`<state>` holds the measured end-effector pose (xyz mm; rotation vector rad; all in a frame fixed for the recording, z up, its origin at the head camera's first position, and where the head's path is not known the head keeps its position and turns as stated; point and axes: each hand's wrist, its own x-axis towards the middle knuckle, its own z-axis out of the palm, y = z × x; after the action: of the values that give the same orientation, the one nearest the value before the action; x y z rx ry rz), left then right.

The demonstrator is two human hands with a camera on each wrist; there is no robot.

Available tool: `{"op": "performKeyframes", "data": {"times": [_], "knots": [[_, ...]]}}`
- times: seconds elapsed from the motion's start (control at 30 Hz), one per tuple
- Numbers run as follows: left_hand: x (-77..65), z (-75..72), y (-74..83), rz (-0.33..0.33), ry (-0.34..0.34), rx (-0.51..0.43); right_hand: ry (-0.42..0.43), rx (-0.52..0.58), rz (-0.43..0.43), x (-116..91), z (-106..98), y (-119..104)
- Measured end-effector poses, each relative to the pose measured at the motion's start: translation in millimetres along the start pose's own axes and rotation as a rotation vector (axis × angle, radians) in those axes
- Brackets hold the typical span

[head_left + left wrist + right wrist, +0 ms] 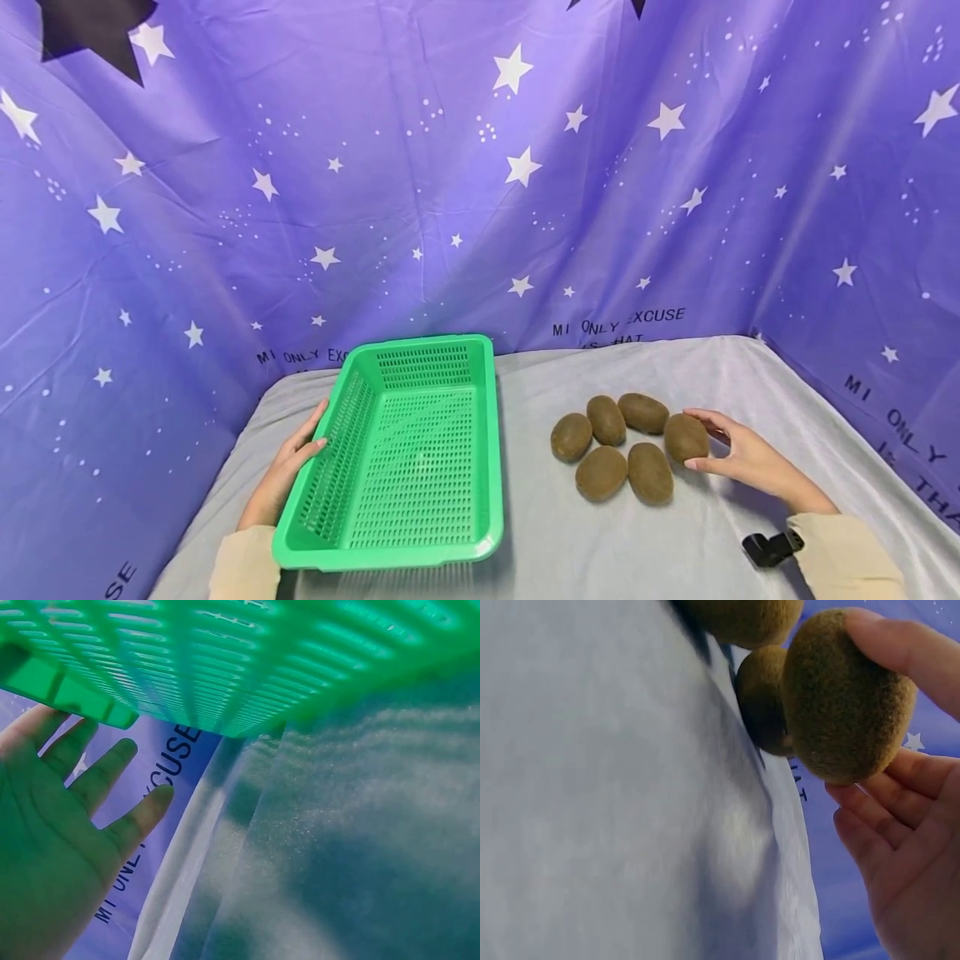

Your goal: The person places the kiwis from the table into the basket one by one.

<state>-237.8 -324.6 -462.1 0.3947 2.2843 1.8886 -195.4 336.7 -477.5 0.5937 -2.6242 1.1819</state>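
Green basket [390, 557] up front, brown kiwi [686, 438] pinched at right

The basket's near rim sits low in the head view, left of centre, with its slotted floor and walls showing. The left hand [288, 467] holds the basket's left rim: the thumb laps over the edge, while the left wrist view shows the other fingers spread at and below the rim. The right hand [750, 454] has its grip on the kiwi, pinching it between the thumb on the near side and fingers on the far side; whether the fruit touches the tabletop [540, 533], I cannot tell. Five other kiwis [602, 473] lie in a loose cluster on that grey cloth-covered surface, between the basket and the held one. Behind everything hangs a purple curtain [420, 208] printed with white stars
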Motion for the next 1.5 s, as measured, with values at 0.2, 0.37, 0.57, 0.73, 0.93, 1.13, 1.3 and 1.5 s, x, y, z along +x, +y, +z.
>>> {"op": "performKeyframes", "data": {"times": [0.2,0.37,0.57,0.73,0.93,1.13,1.3,1.5], "knots": [[2.2,4.1,-2.3,0.028,0.002,0.019,0.008,0.003,0.006,3,5,-8],[3.0,5.9,-2.7,-0.017,-0.005,-0.028,0.017,-0.02,0.011,5,5,-13],[3.1,6.3,-2.9,-0.013,-0.009,-0.033,0.014,-0.008,0.02,9,5,-21],[4.0,5.7,-4.3,0.035,0.002,-0.006,0.002,0.024,0.005,16,9,-30],[3.5,7.2,-5.3,0.071,0.001,0.01,-0.008,0.024,-0.02,24,18,-39],[1.6,7.5,-5.5,0.094,-0.005,-0.002,-0.019,0.064,-0.045,31,24,-49],[0.8,6.0,-5.9,0.094,-0.001,0.018,-0.022,0.072,-0.051,37,29,-54],[1.1,3.2,-3.1,0.092,0.018,0.044,-0.024,0.105,-0.042,49,33,-63]]}}
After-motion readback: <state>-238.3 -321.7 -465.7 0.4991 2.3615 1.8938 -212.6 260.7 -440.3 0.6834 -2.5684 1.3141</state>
